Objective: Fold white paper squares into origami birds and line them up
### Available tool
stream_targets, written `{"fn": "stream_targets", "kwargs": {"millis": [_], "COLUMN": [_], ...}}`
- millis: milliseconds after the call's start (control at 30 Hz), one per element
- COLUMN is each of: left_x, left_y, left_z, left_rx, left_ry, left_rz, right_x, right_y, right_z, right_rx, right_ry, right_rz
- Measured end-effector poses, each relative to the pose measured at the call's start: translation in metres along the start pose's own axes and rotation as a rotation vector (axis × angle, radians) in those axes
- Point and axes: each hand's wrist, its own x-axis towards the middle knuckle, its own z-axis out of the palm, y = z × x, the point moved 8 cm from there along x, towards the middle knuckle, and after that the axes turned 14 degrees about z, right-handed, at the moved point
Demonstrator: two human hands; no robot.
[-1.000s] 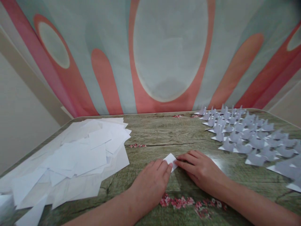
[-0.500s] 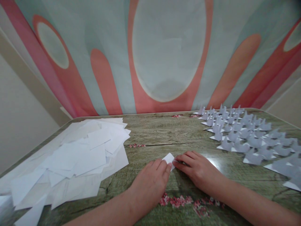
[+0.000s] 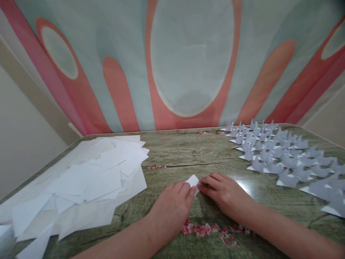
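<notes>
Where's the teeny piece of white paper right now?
In the head view, the small white paper is just right of centre on the table, between the left hand and the right hand, beyond the nearest pink flower print.

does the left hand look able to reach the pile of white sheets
Probably yes: only tabletop shows between the left hand and the white sheets, though its fingers are on the small paper.
</notes>
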Motion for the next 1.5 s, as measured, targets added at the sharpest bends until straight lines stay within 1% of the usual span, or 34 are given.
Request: {"fn": "stream_targets", "kwargs": {"millis": [300,533,833,1067,1133,1233,1267,1300,1333,1400,1500], "left_x": [0.000,-0.001,0.000,0.002,0.000,-0.002,-0.004,-0.005,-0.006,-0.006,-0.002], "left_y": [-0.002,-0.003,-0.006,-0.007,-0.010,-0.018,-0.024,-0.031,-0.038,-0.048,-0.057], "left_z": [-0.004,-0.003,-0.006,-0.008,-0.009,-0.011,-0.011,-0.010,-0.007,0.002,0.014], "left_rx": [-0.010,-0.030,-0.054,-0.100,-0.168,-0.396,-0.494,-0.585,-0.671,-0.812,-0.885], "left_ry": [0.001,0.003,0.015,0.027,0.054,0.157,0.207,0.268,0.303,0.320,0.279], "left_rz": [-0.019,-0.024,-0.074,-0.078,-0.086,-0.115,-0.147,-0.206,-0.266,-0.369,-0.449], "right_x": [0.001,0.002,0.004,0.004,0.003,0.003,0.003,0.003,0.002,0.002,0.002], "right_y": [-0.003,-0.004,-0.006,-0.007,-0.006,-0.006,-0.005,-0.005,-0.005,-0.004,-0.005], "right_z": [-0.001,-0.005,-0.002,-0.004,-0.003,-0.002,-0.002,-0.002,-0.001,-0.001,-0.001], "right_rx": [-0.019,0.023,-0.048,-0.014,-0.025,-0.023,-0.018,-0.013,-0.010,-0.013,-0.031], "right_ry": [0.006,0.042,0.008,0.047,0.036,0.035,0.038,0.040,0.043,0.042,0.026], "right_rz": [-0.017,-0.012,0.001,-0.015,-0.010,-0.006,-0.006,-0.005,-0.004,-0.001,0.001]}}
